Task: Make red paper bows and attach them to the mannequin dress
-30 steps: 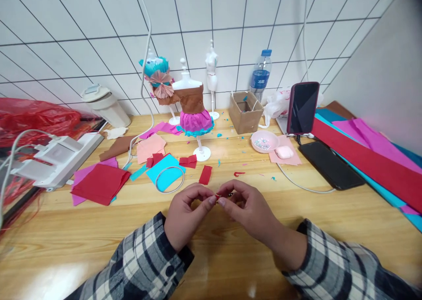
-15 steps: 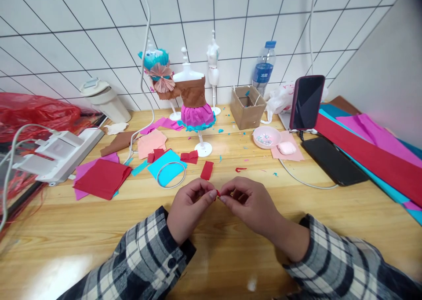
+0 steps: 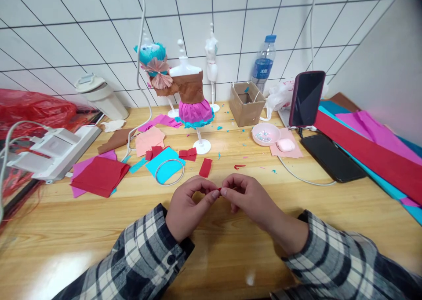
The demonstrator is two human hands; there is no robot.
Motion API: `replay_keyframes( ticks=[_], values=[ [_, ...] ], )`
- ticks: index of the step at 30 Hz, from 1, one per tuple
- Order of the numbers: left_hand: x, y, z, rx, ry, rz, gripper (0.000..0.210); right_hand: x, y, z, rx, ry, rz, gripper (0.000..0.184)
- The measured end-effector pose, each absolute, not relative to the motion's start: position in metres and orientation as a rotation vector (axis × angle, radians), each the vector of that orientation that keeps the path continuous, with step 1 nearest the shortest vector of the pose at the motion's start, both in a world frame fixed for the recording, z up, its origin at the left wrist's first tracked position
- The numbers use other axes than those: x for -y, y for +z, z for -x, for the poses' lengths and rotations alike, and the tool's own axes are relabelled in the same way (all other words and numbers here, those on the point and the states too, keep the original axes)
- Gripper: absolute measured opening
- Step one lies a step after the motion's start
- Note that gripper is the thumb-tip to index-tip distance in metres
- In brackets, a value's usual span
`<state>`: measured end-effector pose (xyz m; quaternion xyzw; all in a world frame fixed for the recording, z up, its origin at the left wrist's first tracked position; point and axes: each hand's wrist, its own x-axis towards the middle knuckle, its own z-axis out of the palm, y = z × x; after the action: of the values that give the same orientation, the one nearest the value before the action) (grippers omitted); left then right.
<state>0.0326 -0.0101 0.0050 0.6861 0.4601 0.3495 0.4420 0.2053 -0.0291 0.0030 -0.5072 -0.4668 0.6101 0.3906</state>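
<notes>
The left hand (image 3: 187,205) and right hand (image 3: 250,199) met fingertip to fingertip above the wooden table (image 3: 99,229), both pinching one tiny red paper scrap (image 3: 219,189) (mostly hidden), braced from either side. Beyond lay a red paper piece (image 3: 205,167), within reach.

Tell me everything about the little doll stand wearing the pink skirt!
The mannequin is a small white headless torso with a knob on top, standing upright on a thin pole with a round white base on the wooden table. It wears a brown paper top and a ruffled pink paper skirt edged in blue. Paper scraps lie around its base. No hand touches it.
</notes>
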Motion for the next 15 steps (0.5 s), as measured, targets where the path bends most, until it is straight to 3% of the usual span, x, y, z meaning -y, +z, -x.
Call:
replay_keyframes(
  ticks=[5, 11, 15],
  values=[
    [0.0090, 0.0060, -0.0350, -1.110, 0.848, -1.426, 0.017, 0.0282, 0.0023, -0.2086, 1.112, 1.646, 1.223, 0.020],
    [0.0098, 0.0070, -0.0340, -1.038, 0.792, -1.312, 0.022, 0.0289, 0.0085, -0.2099, 1.359, 1.328, 1.360, 0.014],
    [0.0101, 0.0044, -0.0328, -1.026, 0.860, -1.257, 0.030, 0.0299, 0.0109, -0.2093, 1.334, 1.286, 1.382, 0.014]
  ],
)
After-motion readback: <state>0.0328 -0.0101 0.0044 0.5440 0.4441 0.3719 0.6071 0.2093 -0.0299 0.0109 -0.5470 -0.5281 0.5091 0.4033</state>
